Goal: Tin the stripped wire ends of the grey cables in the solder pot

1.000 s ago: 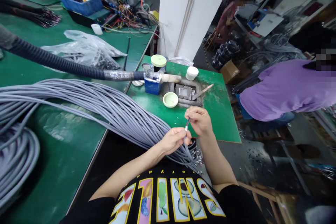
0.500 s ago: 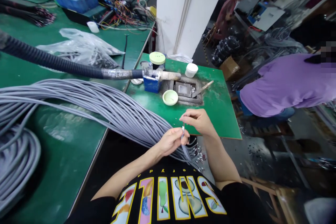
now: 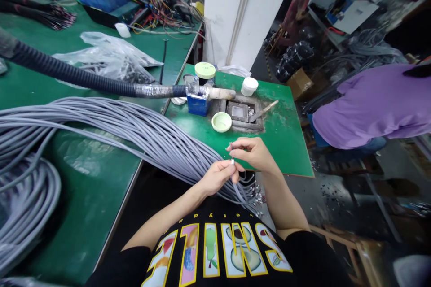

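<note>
My left hand point(image 3: 220, 176) is closed on a grey cable close to its end, where a short white sleeve point(image 3: 232, 161) sticks up past the thumb. Thin coloured wires point(image 3: 232, 147) come out of that end, and the fingertips of my right hand point(image 3: 254, 153) pinch them. A thick bundle of grey cables point(image 3: 161, 139) runs from the left table to beneath my hands. Its many wire ends point(image 3: 257, 195) hang by my shirt. Beyond my hands, a pale green dish point(image 3: 221, 122) sits beside a square metal pot point(image 3: 238, 111) set in the green board.
A flat scraper point(image 3: 264, 111) lies across the pot's edge. Behind it stand a white tub point(image 3: 249, 86), a lidded jar point(image 3: 205, 71) and a blue box point(image 3: 198, 104) under a ribbed hose point(image 3: 84, 76). A person in purple point(image 3: 370, 103) is at the right.
The wires at the cable end now show spread between my right fingertips, and the white sleeve stands clearer above my left thumb. The camera view has shifted slightly.
</note>
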A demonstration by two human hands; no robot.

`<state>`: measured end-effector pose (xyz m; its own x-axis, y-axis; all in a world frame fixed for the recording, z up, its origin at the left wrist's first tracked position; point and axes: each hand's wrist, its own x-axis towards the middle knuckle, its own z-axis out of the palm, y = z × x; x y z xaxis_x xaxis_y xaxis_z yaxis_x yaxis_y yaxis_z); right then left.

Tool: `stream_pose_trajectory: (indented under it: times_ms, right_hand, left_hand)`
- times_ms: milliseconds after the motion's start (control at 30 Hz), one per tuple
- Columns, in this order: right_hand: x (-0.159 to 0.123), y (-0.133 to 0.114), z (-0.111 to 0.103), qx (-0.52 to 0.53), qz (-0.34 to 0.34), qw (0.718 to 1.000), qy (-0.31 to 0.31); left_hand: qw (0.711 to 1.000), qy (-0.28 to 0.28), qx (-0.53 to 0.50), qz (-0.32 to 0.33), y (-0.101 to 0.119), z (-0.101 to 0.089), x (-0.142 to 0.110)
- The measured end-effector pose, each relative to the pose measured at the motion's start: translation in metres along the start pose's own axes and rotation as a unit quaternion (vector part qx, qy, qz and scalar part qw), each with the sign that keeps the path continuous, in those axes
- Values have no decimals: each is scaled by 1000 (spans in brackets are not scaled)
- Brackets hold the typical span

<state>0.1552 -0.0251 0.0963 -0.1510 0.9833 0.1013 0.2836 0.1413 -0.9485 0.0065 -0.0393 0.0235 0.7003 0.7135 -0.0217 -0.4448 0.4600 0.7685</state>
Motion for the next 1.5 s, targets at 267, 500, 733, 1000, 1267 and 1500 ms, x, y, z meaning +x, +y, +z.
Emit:
stream_pose_trajectory:
  times_ms: [267,500,733,1000,1267,1500]
  right_hand:
    - [1,5,17,-9,-96,987,126]
    - [-5,19,21,-1,-124,981,151]
    - [-17,21,13,-128,-310,937,95]
    - [-30,22,13,-281,-399,873,9]
    - [-23,35,21,-319,-440,838,38]
    - [-4,51,17,69,-304,932,186]
  left_hand:
    - [997,57,-31,36,5,-4,-1]
    - [990,35,-128,48,13,-3,0]
    - [982,19,-179,58,13,-12,-1]
    - [981,41,-187,38,18,-16,0]
    - [983,80,-163,31,19,-8,3]
    - [996,41,-33,69,32,12,8]
